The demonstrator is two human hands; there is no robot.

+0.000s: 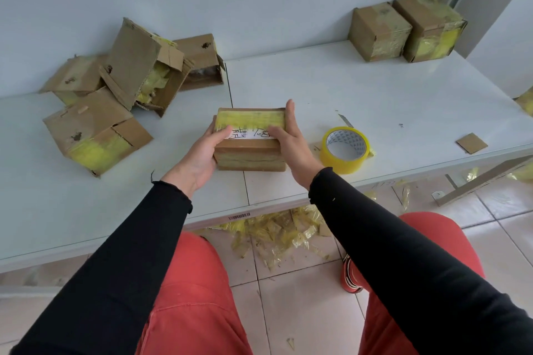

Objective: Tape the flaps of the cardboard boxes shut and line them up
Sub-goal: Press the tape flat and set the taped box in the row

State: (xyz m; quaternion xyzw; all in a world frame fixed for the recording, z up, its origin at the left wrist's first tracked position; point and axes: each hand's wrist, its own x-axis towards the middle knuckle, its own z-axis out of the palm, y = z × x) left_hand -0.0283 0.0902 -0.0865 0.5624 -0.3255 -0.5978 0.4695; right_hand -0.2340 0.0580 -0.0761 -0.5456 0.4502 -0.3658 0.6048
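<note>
- Box in hand (250,138) sat on the white table (375,89), near the front edge and dead centre, just left of the tape roll (344,150).
- Left hand (202,153) gripped the box's left side, thumb curled over the top onto the white label (251,133). Right hand (294,141) clamped the right side, fingers straight up the wall, thumb pressing on top.
- Top flaps looked closed under a yellow tape strip (250,119). My read: the step was smoothing or checking that seal.
- To do it well: run both thumbs outward from the seam, press the tape ends down over the edges, and keep side pressure so the flaps don't spring.
- Check the front face too; old tape there looked worn, though I couldn't tell whether it was holding.
- Two finished boxes (406,30) stood touching in a row at the far right, against the wall. This one probably belonged next to them, flush on the left.
- Pile of open boxes (127,86) lay far left with flaps up, not yet done.
- Roll lay flat, within the right hand's reach. Loose end not visible.
- Cardboard scrap (471,143) lay near the right edge, well apart from the work.
</note>
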